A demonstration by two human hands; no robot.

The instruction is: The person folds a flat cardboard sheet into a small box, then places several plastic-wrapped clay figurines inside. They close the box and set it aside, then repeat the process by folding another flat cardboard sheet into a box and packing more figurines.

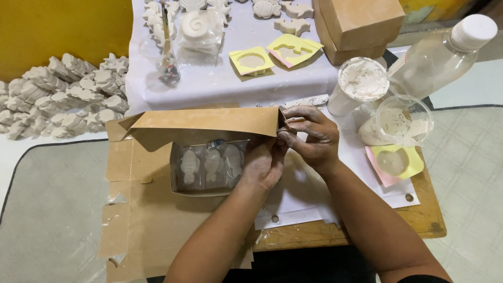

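Note:
A brown cardboard box (157,173) lies opened out on a low wooden board. Inside it sits a clear packet of three white plaster fish figures (209,166). The box's long lid flap (204,120) stands raised over the packet. My left hand (264,162) rests against the right end of the box, fingers curled at the box edge. My right hand (309,133) pinches the right corner of the lid flap between thumb and fingers. Both hands are dusted with white powder.
A heap of white plaster figures (63,97) lies at the left. On the white cloth behind are more figures, yellow moulds (251,60), a closed brown box (359,26), a cup of white plaster (361,81), a clear bowl (403,118), a clear bottle (440,55) and a heart mould (394,161).

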